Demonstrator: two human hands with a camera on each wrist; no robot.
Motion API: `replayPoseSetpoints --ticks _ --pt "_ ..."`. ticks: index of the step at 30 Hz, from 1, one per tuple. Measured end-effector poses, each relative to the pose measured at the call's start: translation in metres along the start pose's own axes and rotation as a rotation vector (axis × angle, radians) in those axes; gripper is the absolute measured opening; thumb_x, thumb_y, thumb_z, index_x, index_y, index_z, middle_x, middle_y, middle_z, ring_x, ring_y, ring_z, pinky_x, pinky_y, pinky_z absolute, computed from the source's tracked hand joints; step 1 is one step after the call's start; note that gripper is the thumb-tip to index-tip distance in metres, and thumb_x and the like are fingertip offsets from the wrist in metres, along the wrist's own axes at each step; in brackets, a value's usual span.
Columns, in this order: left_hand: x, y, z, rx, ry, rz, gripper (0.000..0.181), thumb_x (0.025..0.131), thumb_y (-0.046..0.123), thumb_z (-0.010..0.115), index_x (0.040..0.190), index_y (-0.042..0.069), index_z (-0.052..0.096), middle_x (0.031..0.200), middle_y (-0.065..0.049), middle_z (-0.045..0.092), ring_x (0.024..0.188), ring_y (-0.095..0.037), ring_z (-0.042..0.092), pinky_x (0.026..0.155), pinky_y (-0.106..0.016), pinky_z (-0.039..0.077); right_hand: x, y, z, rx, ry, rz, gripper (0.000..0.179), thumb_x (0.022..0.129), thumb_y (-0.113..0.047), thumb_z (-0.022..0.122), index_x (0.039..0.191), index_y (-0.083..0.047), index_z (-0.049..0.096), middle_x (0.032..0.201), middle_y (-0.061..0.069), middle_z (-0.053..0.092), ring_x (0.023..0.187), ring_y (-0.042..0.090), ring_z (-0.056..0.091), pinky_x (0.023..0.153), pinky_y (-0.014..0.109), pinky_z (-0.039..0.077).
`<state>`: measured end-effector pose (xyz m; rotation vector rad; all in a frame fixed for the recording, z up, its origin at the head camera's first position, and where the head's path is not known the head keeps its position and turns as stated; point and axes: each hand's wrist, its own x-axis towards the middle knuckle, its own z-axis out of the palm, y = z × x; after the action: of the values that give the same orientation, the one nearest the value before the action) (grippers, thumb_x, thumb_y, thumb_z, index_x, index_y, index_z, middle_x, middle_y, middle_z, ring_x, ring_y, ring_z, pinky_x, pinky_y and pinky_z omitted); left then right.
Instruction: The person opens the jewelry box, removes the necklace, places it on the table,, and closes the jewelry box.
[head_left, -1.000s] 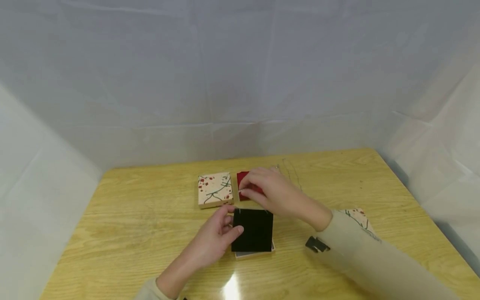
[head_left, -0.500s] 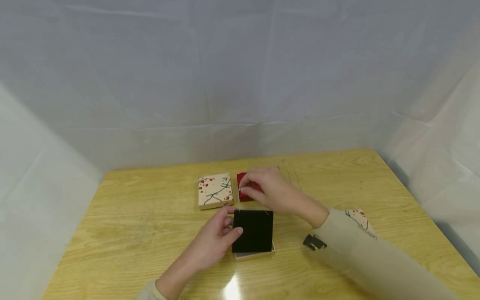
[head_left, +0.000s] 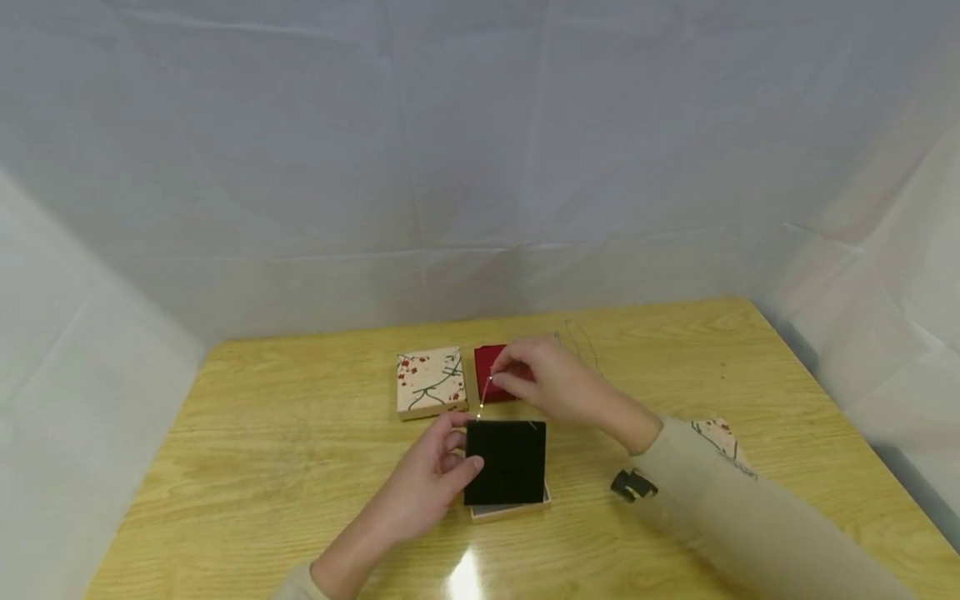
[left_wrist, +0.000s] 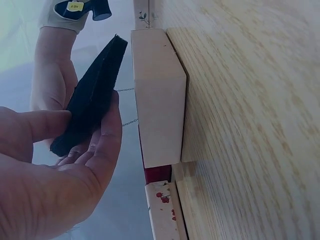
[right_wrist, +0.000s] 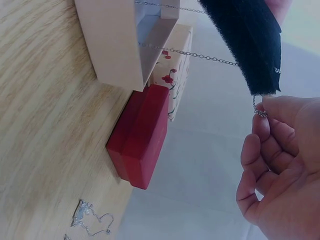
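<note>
My left hand [head_left: 427, 483] holds a black velvety jewelry-box insert [head_left: 506, 462] by its left side, thumb on the front and fingers behind. The insert [left_wrist: 95, 95] is raised and tilted above an open pale box [left_wrist: 160, 100]. My right hand [head_left: 547, 379] pinches a thin silver chain [head_left: 483, 398] just beyond the insert's top left corner. In the right wrist view, the chain [right_wrist: 260, 113] is bunched between thumb and forefinger. Two strands of it run from the insert into the open box [right_wrist: 115, 55]; what hangs inside is hidden.
A cream box with a red-blossom print [head_left: 431, 379] stands behind the left hand. Beside it is a red box [right_wrist: 140, 140], partly behind the right hand. Another necklace [right_wrist: 85, 215] lies on the table. A second blossom-print piece [head_left: 716, 433] shows past the right sleeve.
My right hand has drawn slightly to the right, and a short stretch of chain now shows between its fingers and the insert. The left hand and insert have stayed almost still.
</note>
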<state>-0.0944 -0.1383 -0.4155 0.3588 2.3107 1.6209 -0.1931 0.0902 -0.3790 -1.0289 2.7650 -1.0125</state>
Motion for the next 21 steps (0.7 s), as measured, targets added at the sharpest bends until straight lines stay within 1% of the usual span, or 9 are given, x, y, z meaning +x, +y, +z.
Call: replayPoseSetpoints --ticks 5,10,15,19,21 --pt "-0.001 0.000 0.000 -0.001 0.002 -0.006 0.050 0.104 0.014 0.066 0.148 0.002 0.045 0.110 -0.009 0.068 0.089 -0.021 0.067 0.065 -0.030 0.054 -0.003 0.003 -0.002 -0.004 -0.007 0.046 0.008 0.102 -0.018 0.074 0.107 -0.012 0.078 0.095 -0.009 0.071 0.082 0.011 0.062 0.075 0.029 0.057" --pt "-0.001 0.001 0.000 -0.010 -0.002 -0.015 0.052 0.105 0.015 0.066 0.150 0.002 0.043 0.111 -0.010 0.068 0.090 -0.022 0.068 0.065 -0.030 0.054 -0.006 0.006 -0.004 -0.018 -0.002 0.060 0.009 0.102 -0.018 0.074 0.106 -0.010 0.078 0.094 -0.008 0.070 0.082 0.012 0.061 0.075 0.030 0.057" --pt "-0.001 0.001 -0.001 -0.019 -0.001 -0.019 0.053 0.105 0.014 0.066 0.150 0.002 0.042 0.110 -0.010 0.068 0.093 -0.021 0.068 0.066 -0.030 0.055 -0.008 0.009 -0.007 -0.038 0.001 0.082 0.008 0.103 -0.019 0.073 0.104 -0.013 0.078 0.090 -0.009 0.068 0.080 0.012 0.059 0.072 0.031 0.056" --pt "0.000 0.000 -0.001 -0.021 0.005 -0.023 0.054 0.104 0.014 0.066 0.151 0.002 0.042 0.110 -0.010 0.068 0.092 -0.021 0.068 0.063 -0.030 0.054 -0.009 0.012 -0.008 -0.039 -0.001 0.096 0.009 0.103 -0.019 0.073 0.105 -0.011 0.078 0.089 -0.009 0.067 0.080 0.013 0.059 0.070 0.031 0.055" --pt "0.000 0.001 -0.001 -0.027 0.005 -0.028 0.054 0.104 0.014 0.066 0.151 0.003 0.042 0.108 -0.010 0.068 0.087 -0.021 0.066 0.061 -0.029 0.052 -0.010 0.013 -0.008 -0.038 0.001 0.098 0.009 0.103 -0.019 0.073 0.104 -0.011 0.078 0.089 -0.009 0.067 0.080 0.013 0.059 0.070 0.032 0.055"
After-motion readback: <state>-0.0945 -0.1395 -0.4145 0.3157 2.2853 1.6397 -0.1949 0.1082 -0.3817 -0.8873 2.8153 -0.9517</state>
